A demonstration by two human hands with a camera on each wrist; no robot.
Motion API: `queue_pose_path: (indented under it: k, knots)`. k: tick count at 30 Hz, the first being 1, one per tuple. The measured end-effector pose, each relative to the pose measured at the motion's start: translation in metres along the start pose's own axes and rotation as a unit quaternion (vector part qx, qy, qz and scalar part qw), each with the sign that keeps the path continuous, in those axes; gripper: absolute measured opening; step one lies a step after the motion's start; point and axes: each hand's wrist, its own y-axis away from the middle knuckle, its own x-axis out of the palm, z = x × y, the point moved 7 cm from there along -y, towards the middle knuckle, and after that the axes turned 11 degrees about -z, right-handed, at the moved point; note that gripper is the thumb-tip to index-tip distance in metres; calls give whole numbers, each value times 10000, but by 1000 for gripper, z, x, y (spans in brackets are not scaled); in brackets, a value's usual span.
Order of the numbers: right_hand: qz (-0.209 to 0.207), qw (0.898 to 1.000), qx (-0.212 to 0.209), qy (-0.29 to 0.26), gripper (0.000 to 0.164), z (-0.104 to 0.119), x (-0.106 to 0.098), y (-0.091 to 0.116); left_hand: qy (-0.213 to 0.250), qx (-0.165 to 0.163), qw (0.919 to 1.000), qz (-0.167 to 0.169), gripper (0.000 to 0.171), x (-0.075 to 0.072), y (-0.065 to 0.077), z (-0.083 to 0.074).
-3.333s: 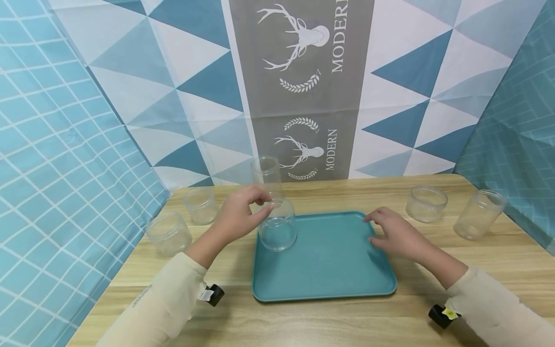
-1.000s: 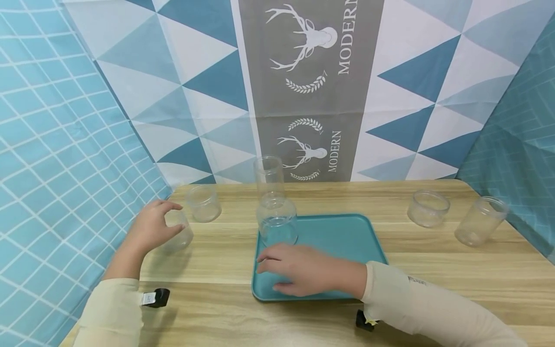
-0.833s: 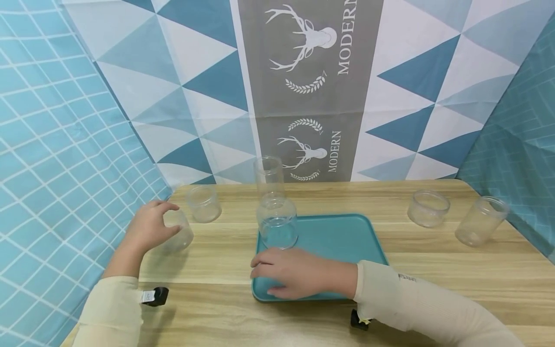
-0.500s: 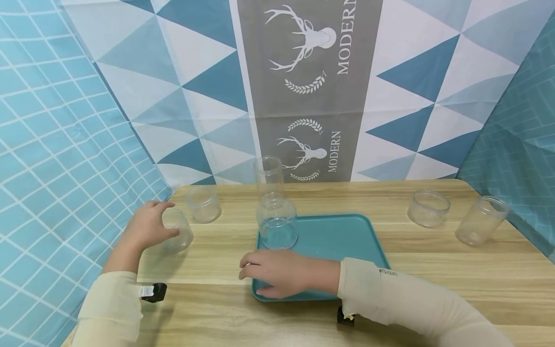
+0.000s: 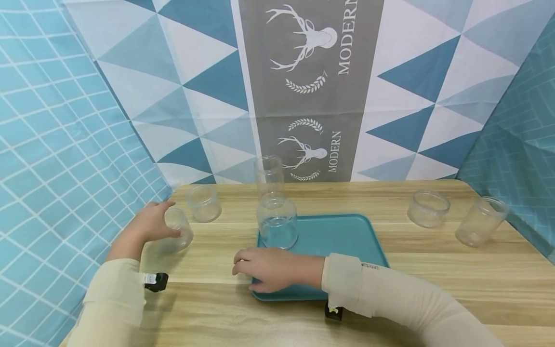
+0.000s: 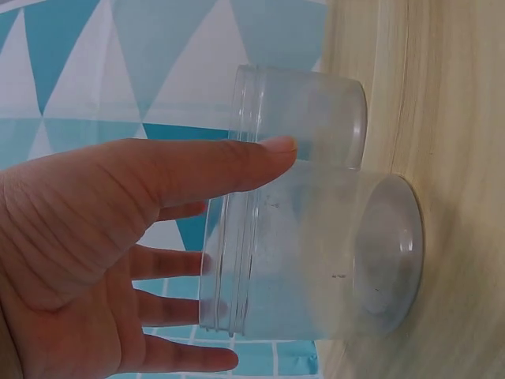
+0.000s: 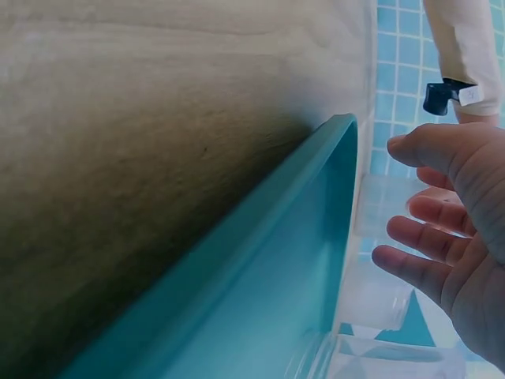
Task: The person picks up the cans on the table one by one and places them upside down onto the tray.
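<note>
My left hand (image 5: pixel 149 224) is at a clear screw-top jar (image 6: pixel 316 253) standing on the table at the left. In the left wrist view its thumb lies across the near side of the jar, and the straight, spread fingers reach behind the rim. Whether they press on it I cannot tell. My right hand (image 5: pixel 264 270) hovers over the front left part of the teal tray (image 5: pixel 338 241), fingers slightly bent and holding nothing. A wide clear jar (image 5: pixel 278 231) stands on the tray's back left corner.
A tall narrow clear jar (image 5: pixel 269 176) rises behind or on the wide jar; I cannot tell which. Another clear jar (image 5: pixel 204 205) is at the back left. On the right stand a low clear jar (image 5: pixel 428 209) and a taller one (image 5: pixel 481 221). Patterned cloth (image 5: pixel 303 106) backs the table.
Since the earliest frame my left hand has moved from the wide jar to the left jar. My right hand crossed leftward from the tray's right edge and still drifts left. The jars stay put.
</note>
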Motion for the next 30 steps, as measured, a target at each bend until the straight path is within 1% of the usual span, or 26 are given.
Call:
queue_pose_path:
  k: [6,16,19,24,30]
  knots:
    - [1,9999,109,-16,39,-4,3,-2,-21,76,9998,158,93,4,-6,-1]
    - [-13,9995,288,-105,41,-10,7,-4,-25,202,9997,164,79,2,-8,-6]
    - [-33,9993,327,-158,42,-11,9,-6,-20,194,9997,144,77,1,-7,-8]
    - [-50,9980,548,-322,45,-14,10,-8,-44,231,9996,154,77,-3,-5,-14]
    - [-191,9964,763,-304,47,-17,10,-10,-3,401,9991,144,76,-9,-1,-24]
